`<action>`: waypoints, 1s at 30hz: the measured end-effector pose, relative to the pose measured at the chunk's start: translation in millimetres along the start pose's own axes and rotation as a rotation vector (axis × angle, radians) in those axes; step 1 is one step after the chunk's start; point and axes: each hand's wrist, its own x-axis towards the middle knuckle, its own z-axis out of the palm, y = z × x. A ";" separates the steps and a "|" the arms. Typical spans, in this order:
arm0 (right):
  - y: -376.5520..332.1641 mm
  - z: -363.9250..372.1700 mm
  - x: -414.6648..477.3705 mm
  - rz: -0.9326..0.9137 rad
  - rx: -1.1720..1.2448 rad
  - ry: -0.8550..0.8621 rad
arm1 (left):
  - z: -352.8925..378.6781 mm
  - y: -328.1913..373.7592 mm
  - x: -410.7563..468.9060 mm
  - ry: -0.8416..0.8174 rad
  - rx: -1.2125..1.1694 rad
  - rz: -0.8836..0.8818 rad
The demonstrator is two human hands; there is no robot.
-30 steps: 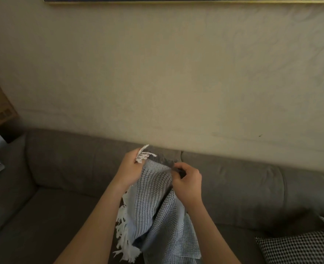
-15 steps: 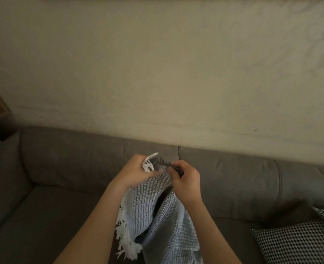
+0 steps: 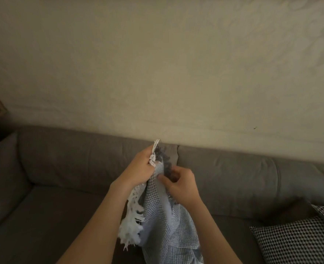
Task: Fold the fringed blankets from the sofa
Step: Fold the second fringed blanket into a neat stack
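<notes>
Above the sofa [image 3: 81, 187] seat, the left hand [image 3: 138, 168] and right hand [image 3: 180, 185] each hold a closed grip on the gathered top of the fringed blanket [image 3: 167, 221]. It hangs bunched; folding looks barely begun.

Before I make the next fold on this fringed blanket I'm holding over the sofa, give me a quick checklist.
1. Left hand grips the fringed edge of the blanket: ok.
2. Right hand pinches the blanket near the top: ok.
3. Corners aligned: cannot tell, cloth bunched between hands.
4. Blanket hanging flat: not ok, bunched and creased.
5. Lower end off the sofa: cannot tell, out of frame.
6. Checked cushion apart from blanket: ok.
</notes>
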 end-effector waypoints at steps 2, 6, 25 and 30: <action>11.1 3.8 -5.1 -0.013 -0.043 -0.071 | -5.7 2.1 2.7 -0.024 0.000 0.001; 21.8 8.3 -9.5 -0.003 -0.113 -0.114 | -12.5 8.1 5.5 -0.006 0.026 0.031; 28.3 12.3 5.0 0.059 -0.073 -0.141 | -37.1 3.8 15.5 0.218 0.366 0.124; 43.4 17.8 1.6 0.118 -0.251 -0.213 | -50.1 5.7 19.4 0.453 0.191 0.206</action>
